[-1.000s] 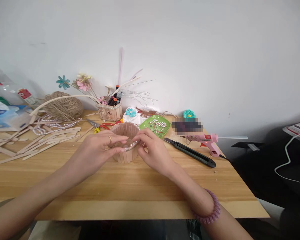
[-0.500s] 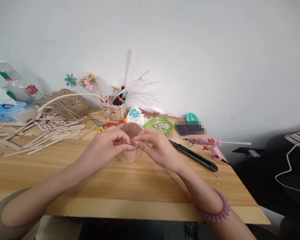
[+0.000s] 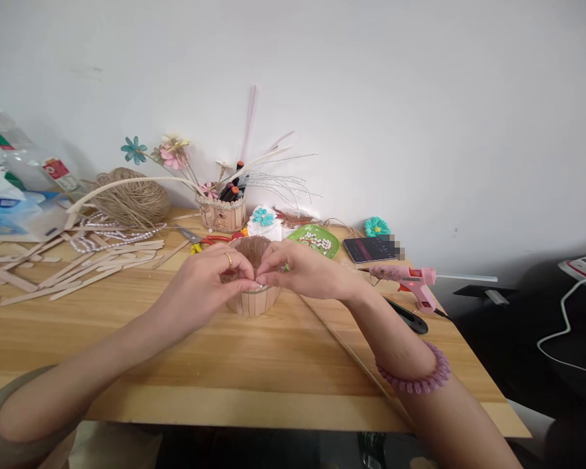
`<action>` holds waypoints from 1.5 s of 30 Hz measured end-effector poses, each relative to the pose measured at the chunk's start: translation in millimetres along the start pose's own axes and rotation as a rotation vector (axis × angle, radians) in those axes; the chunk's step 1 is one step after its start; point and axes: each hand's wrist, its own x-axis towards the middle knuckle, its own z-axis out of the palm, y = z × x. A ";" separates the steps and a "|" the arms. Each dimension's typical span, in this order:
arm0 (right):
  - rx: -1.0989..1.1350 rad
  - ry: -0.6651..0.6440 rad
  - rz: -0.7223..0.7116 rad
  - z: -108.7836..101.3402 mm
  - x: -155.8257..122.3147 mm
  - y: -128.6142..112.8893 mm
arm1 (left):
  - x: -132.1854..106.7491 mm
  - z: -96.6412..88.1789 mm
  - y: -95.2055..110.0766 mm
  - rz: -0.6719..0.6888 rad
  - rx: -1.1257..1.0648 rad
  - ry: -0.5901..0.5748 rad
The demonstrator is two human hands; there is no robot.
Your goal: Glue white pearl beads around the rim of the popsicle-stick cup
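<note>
A small round pot (image 3: 254,303) of upright wooden craft sticks stands on the table, its inside brown. A thin greyish trim runs along its front rim. My left hand (image 3: 219,273) reaches over the left of the rim, thumb and fingers pinched together. From the right, my right hand (image 3: 300,268) meets it with its fingertips also pinched, almost touching the left ones. What lies between the fingertips is a tiny shiny bit, too small to name. A thin tan strand (image 3: 344,345) stretches from near the pot to the table's front edge, passing under my right forearm.
Behind the pot are a green dish (image 3: 317,238) of beads and red-handled pliers (image 3: 215,240). To the right lie a pink glue gun (image 3: 405,277), a black cutter (image 3: 410,317) and a phone (image 3: 368,249). Craft sticks (image 3: 97,264), twine (image 3: 131,195) and a stick-sided marker holder (image 3: 222,215) stand left.
My right hand and forearm have shifted slightly, now covering part of the cutter. The tan strand shows more plainly. The phone screen has lit up. Both hands stay pinched at the rim.
</note>
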 end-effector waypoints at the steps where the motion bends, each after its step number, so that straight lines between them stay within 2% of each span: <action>1: 0.015 -0.002 0.018 -0.8 0.3 0.7 | 0.0 0.1 0.2 0.002 0.005 0.001; 8: 0.023 -0.077 0.004 -4.3 2.0 0.4 | 0.8 0.9 -1.4 0.029 0.009 0.005; 13: 0.062 -0.040 0.081 -3.9 1.2 -1.1 | 1.0 1.3 -1.0 0.038 0.027 0.009; 17: 0.070 -0.021 0.074 -3.1 -0.2 -0.7 | 1.1 0.8 -0.3 0.031 0.035 0.008; 23: 0.082 0.113 0.068 -0.8 -6.2 -0.5 | 0.8 1.5 -4.6 0.059 -0.018 0.014; 29: -0.046 0.228 0.083 2.0 -12.8 -5.1 | -0.6 -0.6 -3.6 0.038 -0.035 -0.002; 33: -0.152 0.304 0.031 5.4 -17.3 -7.0 | -3.1 -0.4 -1.2 0.023 0.022 -0.049; 40: -0.302 0.259 -0.032 12.9 -19.3 -9.9 | -4.8 4.7 -2.9 0.160 0.145 -0.059; 45: -0.314 0.232 -0.027 13.5 -18.4 -8.7 | -5.1 4.4 -2.3 0.149 0.182 -0.078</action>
